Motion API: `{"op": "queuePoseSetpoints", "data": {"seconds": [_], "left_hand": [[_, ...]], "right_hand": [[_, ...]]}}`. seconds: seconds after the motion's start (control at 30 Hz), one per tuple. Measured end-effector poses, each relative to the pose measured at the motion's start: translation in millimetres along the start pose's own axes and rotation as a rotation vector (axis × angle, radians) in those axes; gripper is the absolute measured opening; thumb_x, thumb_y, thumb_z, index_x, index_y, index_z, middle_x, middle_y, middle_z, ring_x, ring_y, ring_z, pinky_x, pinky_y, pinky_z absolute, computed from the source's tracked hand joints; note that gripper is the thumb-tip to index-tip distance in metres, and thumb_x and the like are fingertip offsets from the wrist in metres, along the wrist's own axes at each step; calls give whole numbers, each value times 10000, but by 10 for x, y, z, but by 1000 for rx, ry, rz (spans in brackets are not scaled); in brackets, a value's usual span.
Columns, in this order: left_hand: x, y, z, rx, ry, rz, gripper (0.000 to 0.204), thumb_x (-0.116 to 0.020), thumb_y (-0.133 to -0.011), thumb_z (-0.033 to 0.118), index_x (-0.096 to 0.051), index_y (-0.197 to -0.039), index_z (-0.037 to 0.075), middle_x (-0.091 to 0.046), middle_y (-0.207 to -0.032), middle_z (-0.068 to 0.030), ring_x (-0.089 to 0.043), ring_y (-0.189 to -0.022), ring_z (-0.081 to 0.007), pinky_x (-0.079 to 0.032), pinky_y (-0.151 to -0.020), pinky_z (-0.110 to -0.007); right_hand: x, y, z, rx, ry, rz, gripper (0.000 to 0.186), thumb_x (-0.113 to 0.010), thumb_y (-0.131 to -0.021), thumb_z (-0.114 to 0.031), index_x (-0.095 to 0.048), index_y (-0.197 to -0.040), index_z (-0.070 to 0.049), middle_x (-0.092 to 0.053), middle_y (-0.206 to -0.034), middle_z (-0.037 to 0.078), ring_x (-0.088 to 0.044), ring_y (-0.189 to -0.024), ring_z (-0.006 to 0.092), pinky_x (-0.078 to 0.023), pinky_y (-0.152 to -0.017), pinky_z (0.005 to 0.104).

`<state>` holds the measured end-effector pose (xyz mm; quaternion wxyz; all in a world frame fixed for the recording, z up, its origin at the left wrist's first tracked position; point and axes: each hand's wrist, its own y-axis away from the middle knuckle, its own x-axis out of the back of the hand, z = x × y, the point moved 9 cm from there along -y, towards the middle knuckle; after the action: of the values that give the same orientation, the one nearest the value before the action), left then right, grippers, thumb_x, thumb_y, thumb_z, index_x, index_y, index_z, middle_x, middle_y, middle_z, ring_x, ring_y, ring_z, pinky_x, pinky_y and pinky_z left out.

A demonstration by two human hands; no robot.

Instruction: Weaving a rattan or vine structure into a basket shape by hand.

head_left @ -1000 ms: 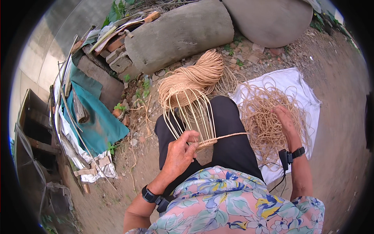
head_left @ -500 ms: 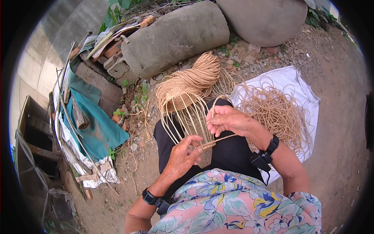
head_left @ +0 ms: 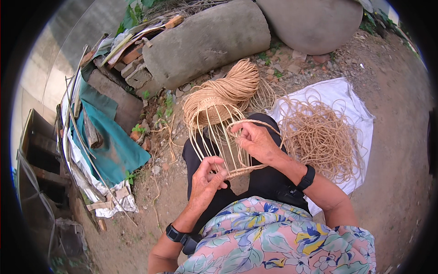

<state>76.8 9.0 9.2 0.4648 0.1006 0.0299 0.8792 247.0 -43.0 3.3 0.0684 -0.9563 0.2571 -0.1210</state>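
A half-woven basket of tan cord rests by my knees. Its long pale stakes run toward me to a narrow woven band. My left hand is closed with thumb and fingers at the left end of that band. Raised over the stakes, my right hand pinches a tan cord between thumb and forefinger. This cord loops behind the hand and down toward the pile at the right. From the basket's far side spreads a thick twisted bundle of cord.
Loose tan cord lies heaped on a white sack to the right. Beyond the basket lies a grey concrete cylinder, with a large rounded grey slab beside it. Teal cloth, sticks and bricks are piled at the left.
My right hand has moved left and slightly forward over the stakes, carrying the cord, which now loops past the fingers. My left hand has shifted slightly left along the band.
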Motion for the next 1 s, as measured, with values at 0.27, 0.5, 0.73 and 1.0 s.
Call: {"op": "queuePoseSetpoints", "data": {"seconds": [0.27, 0.5, 0.73, 1.0], "left_hand": [[206, 51, -131, -14, 169, 119, 328, -656, -902, 200, -512, -1158, 53, -560, -810, -1, -528, -619, -62, -460, -531, -198], [237, 54, -167, -27, 220, 137, 338, -629, -920, 254, -514, -1164, 52, -605, -809, -27, -548, -585, -68, -438, -518, -186], [323, -14, -281, -39, 310, 161, 264, -597, -923, 234, -503, -1121, 86, -599, -785, -31, -477, -523, -50, -356, -480, -177], [459, -56, -629, -6, 520, 187, 161, -582, -953, 159, -523, -1085, 88, -529, -680, 19, -394, -477, -31, -294, -447, -185]], "right_hand": [[65, 52, 188, -126, -408, -8, 93, -638, -887, -63, -597, -946, -4, -571, -752, 19, -563, -666, 75, -524, -610, 232], [75, 108, 49, 174, 128, 139, 111, -648, -849, -45, -570, -925, -23, -537, -819, 41, -514, -620, 86, -417, -554, 273], [-10, 71, 102, -60, -88, 40, 106, -586, -870, -15, -501, -922, -52, -520, -727, 10, -506, -584, 73, -413, -497, 240], [1040, 240, 536, -208, -251, 259, 65, -607, -874, -69, -551, -906, -67, -490, -679, -32, -446, -543, 42, -387, -478, 204]]}}
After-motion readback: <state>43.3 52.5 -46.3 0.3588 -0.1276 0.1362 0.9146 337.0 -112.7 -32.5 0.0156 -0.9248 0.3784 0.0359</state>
